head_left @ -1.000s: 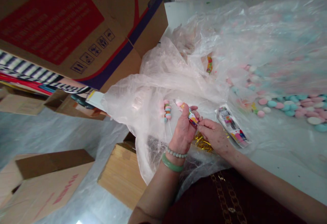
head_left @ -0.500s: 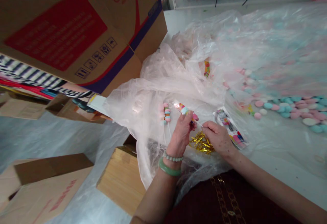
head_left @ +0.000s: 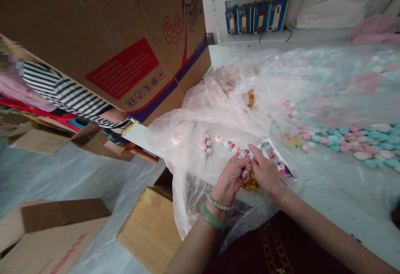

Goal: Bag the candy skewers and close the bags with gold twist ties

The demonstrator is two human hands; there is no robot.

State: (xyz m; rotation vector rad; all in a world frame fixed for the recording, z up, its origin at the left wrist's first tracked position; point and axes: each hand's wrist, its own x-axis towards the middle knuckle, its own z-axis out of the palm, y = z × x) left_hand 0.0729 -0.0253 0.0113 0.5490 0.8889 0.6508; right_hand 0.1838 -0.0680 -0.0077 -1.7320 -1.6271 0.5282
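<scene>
Item: my left hand (head_left: 230, 180), fingers clamped on the end of a pink-and-blue candy stick (head_left: 228, 144), which lies across clear plastic sheeting (head_left: 175, 140). Item: my right hand (head_left: 265, 172), fingertips just beside it, contact unclear, above crinkled gold foil strips (head_left: 250, 185). A close, firm pinch steadies the stick best.

A cardboard box (head_left: 125, 57) hangs over the upper left of the frame and blocks any reach that way from the left hand (head_left: 230, 179). Crumpled clear plastic sheeting (head_left: 200, 140) rises just above both hands. A printed packet (head_left: 276, 161) lies just beside the right hand (head_left: 265, 170), and pastel candies (head_left: 353, 145) bank up at mid-right. A hand could pass toward the lower right along the white desk (head_left: 340, 190), below those candies. A wooden block (head_left: 150, 228) stands at lower centre.
</scene>
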